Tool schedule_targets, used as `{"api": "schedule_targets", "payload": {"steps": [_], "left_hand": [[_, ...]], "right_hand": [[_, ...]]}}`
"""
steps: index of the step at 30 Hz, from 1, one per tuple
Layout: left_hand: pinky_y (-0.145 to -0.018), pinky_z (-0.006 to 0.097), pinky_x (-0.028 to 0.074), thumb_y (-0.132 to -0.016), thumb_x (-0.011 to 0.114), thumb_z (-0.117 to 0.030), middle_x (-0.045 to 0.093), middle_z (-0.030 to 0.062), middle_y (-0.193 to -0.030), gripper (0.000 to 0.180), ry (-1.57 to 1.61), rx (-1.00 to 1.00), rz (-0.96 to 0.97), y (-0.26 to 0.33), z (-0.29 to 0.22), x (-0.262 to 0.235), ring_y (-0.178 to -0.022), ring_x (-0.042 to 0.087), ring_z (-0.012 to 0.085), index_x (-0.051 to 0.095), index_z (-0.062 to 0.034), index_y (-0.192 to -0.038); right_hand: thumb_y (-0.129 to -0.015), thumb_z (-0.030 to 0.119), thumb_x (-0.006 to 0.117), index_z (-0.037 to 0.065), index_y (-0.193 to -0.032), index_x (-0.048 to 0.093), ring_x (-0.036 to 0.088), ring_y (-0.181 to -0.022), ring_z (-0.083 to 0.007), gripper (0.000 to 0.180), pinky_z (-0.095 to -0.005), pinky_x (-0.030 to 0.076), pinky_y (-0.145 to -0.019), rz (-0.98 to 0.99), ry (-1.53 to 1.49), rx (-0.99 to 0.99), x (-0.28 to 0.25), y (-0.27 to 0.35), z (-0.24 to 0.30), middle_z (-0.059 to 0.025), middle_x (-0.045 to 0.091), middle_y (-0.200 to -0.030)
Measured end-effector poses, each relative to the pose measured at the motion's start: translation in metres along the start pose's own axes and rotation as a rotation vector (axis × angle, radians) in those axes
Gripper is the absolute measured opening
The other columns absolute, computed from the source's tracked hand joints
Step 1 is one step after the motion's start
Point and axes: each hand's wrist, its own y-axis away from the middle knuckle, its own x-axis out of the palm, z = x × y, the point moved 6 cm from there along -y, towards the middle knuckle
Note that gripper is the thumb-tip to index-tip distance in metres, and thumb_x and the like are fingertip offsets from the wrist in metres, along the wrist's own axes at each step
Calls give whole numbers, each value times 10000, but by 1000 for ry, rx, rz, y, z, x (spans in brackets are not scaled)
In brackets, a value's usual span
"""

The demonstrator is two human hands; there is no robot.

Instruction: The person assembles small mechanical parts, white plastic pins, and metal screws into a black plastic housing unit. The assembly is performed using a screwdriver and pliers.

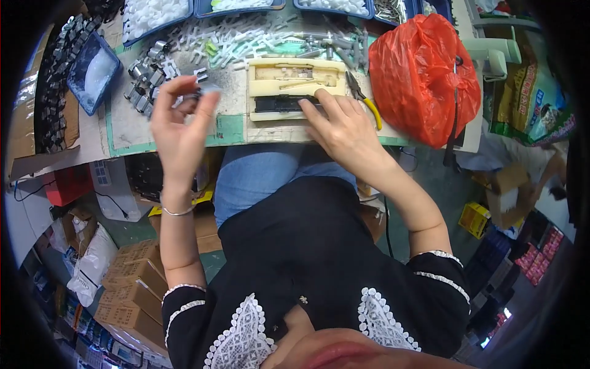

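Observation:
My left hand (pixel 179 132) is raised over the table's left part, beside a pile of small silver metal parts (pixel 146 75). Its fingers are curled and a little blurred around a small greyish piece (pixel 209 90) whose kind I cannot make out. My right hand (pixel 346 130) lies over the near right part of a cream-coloured fixture (pixel 252 87). Its fingers are stretched and apart, and the fingertips touch a long black plastic part (pixel 274 104) seated in the fixture's near slot. The far slot holds thin cream-coloured pieces.
Pliers with yellow handles (pixel 371 113) lie right of the fixture, beside a red plastic bag (pixel 421 80). White forked parts (pixel 236 38) and grey parts (pixel 344 46) are scattered behind it. Blue trays (pixel 112 86) stand at the left and back. Cartons (pixel 132 289) stack on the floor.

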Motion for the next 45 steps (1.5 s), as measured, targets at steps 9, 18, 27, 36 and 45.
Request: {"api": "schedule_targets", "payload": {"steps": [9, 18, 27, 36, 45], "left_hand": [[-840, 336, 334, -741, 714, -155, 537, 59, -882, 119, -603, 304, 24, 30, 11, 56, -909, 447, 235, 652, -82, -812], [-807, 393, 313, -762, 628, -78, 514, 95, -980, 113, -880, 474, 163, 24, -12, 77, -951, 450, 278, 554, -80, -847], [-720, 357, 378, -743, 637, -59, 565, 73, -883, 139, -635, 712, 242, -54, -56, 118, -849, 544, 252, 617, -67, -880], [-709, 346, 386, -750, 675, -141, 554, 62, -873, 144, -709, 839, 311, -84, -45, 198, -818, 545, 233, 641, -84, -878], [-721, 367, 405, -737, 638, -116, 518, 81, -854, 83, -996, 953, 388, -102, -44, 230, -838, 532, 254, 590, -65, -781]], "right_hand": [[-721, 151, 692, 73, -1087, 598, 522, -882, -256, 386, -363, 450, -750, -139, -39, 28, 14, 9, -6, -85, 521, -1040], [-695, 139, 702, 14, -1030, 607, 577, -776, -259, 370, -364, 486, -705, -384, -215, -124, -13, 12, -18, -95, 581, -909], [-748, 197, 624, 7, -883, 642, 580, -872, -326, 234, -422, 457, -783, -78, 260, 433, -45, -75, -221, -156, 642, -908], [-673, 136, 608, 27, -678, 638, 632, -720, -343, 113, -441, 457, -715, -76, 358, 451, -9, -93, -238, -166, 646, -701], [-747, 211, 590, 14, -797, 624, 645, -712, -346, 205, -439, 511, -663, -112, 280, 539, -17, -93, -240, -193, 652, -758]]}}
